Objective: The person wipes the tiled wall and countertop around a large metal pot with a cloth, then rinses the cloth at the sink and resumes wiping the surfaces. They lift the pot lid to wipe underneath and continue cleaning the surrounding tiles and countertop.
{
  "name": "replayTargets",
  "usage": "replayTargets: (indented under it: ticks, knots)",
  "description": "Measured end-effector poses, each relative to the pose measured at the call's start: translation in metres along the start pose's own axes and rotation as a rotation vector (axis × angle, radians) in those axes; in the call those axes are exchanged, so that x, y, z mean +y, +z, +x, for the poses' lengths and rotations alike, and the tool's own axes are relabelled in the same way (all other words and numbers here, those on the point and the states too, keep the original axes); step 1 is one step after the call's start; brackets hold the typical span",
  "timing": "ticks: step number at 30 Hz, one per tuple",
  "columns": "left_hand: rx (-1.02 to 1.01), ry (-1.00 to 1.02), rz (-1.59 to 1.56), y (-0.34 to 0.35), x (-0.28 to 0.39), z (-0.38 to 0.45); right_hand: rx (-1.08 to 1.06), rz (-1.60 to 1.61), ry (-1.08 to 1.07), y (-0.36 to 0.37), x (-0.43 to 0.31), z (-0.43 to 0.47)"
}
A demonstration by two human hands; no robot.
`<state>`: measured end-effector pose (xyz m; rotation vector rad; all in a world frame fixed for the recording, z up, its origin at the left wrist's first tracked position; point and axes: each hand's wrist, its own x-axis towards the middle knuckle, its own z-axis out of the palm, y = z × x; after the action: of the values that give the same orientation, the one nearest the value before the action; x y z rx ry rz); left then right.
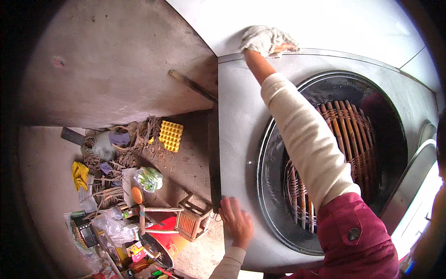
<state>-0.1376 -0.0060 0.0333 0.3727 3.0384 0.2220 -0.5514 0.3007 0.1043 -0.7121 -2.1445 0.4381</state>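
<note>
My right hand [285, 47] is shut on a crumpled pale cloth [263, 39], pressing it against the tiles by the seam between the light tiled wall [331, 24] and the grey tiled stove top [237, 94]. Most of that hand is hidden under the cloth. The right arm reaches across a large black wok [270, 205] set into the surface. Inside the wok lies a round rack of woven sticks [345, 129], partly covered by the sleeve. My left hand [237, 221] rests on the left edge of the surface, fingers over the rim, holding nothing.
Metal lids [414, 178] lean at the right. On the floor at left are a wooden stool [193, 218], a yellow egg tray [170, 136], a bag of greens [149, 179], dry sticks [104, 191] and packages [136, 251]. A wooden stick [191, 85] juts along the wall.
</note>
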Motion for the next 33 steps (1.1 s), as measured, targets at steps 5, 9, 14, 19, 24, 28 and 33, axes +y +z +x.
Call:
replayTargets:
  ticks: [5, 9, 14, 19, 24, 28, 33]
  knots:
    - [-0.039, 0.017, -0.024, -0.002, -0.003, 0.000, -0.169, -0.051, -0.056, 0.023, -0.045, -0.024]
    - [-0.010, 0.036, -0.023, -0.004, -0.002, 0.001, -0.521, -0.181, -0.058, 0.049, -0.065, -0.040]
    - [0.015, 0.044, 0.000, -0.005, 0.001, 0.001, -0.873, -0.255, -0.121, 0.063, -0.083, -0.026]
    - [0.012, 0.041, -0.005, -0.007, 0.001, 0.001, -0.625, 0.211, -0.516, 0.024, -0.106, -0.010]
    - [0.041, 0.024, 0.008, -0.003, 0.002, 0.000, -0.811, 0.270, -0.297, -0.034, -0.051, -0.003]
    - [0.100, 0.029, -0.014, 0.001, 0.001, -0.003, -1.029, 1.106, 0.439, -0.102, 0.031, 0.035]
    - [0.113, 0.034, -0.026, 0.004, -0.002, -0.004, -0.365, 1.437, 0.089, -0.215, 0.114, 0.060]
